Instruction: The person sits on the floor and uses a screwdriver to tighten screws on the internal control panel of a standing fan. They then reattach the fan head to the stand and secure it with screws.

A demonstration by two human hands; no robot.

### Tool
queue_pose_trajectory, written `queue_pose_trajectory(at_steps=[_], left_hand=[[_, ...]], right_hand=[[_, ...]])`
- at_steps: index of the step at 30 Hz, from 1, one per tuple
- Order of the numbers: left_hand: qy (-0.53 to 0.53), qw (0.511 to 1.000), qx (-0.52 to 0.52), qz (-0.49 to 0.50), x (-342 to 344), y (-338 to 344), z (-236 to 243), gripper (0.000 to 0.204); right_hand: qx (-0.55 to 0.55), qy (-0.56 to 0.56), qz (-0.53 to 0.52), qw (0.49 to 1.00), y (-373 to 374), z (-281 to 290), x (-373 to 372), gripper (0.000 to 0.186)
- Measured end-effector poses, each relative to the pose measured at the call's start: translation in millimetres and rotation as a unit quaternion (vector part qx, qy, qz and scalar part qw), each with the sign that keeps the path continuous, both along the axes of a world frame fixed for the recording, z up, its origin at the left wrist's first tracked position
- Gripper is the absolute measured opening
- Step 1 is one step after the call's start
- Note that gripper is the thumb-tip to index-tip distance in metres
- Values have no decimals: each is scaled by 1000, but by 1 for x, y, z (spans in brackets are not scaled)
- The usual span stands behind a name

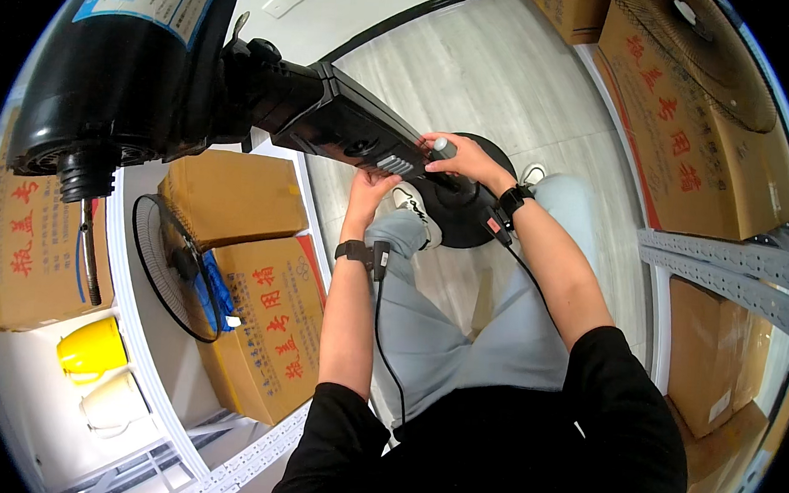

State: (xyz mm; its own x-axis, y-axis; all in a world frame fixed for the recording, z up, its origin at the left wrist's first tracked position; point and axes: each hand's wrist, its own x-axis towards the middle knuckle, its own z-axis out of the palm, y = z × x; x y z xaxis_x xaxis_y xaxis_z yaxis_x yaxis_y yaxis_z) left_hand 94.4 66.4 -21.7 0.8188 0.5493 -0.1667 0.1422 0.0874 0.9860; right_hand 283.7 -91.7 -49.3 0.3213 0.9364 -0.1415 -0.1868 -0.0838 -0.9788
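Observation:
A black standing fan fills the upper left, with its motor head [109, 80], a bare metal shaft [88, 248] and a long control box [352, 124] on a pole above a round black base [458, 227]. My left hand [366, 196] is closed at the underside of the control box's lower end, its fingertips partly hidden. My right hand [470, 161] is closed round the same end beside a grey cylindrical knob [444, 146], thumb pressing on the black housing. Both wrists wear black straps with cabled devices.
Left shelves hold cardboard boxes [232, 193], a wire fan guard [153, 265], a blue bundle, a yellow mug [92, 348] and a white mug [114, 401]. Right shelves hold several cartons [700, 379] and another wire guard [734, 59]. My feet are beside the base on the grey floor [546, 85].

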Motion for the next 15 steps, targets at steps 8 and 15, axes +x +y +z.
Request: queue_pose_trajectory(at_steps=[8, 15], left_hand=[[62, 992, 88, -68, 16, -4, 23, 36], [-9, 1000, 28, -2, 16, -11, 18, 35]], right_hand=[[68, -142, -81, 984, 5, -22, 4, 56], [41, -98, -56, 993, -1, -5, 4, 54]])
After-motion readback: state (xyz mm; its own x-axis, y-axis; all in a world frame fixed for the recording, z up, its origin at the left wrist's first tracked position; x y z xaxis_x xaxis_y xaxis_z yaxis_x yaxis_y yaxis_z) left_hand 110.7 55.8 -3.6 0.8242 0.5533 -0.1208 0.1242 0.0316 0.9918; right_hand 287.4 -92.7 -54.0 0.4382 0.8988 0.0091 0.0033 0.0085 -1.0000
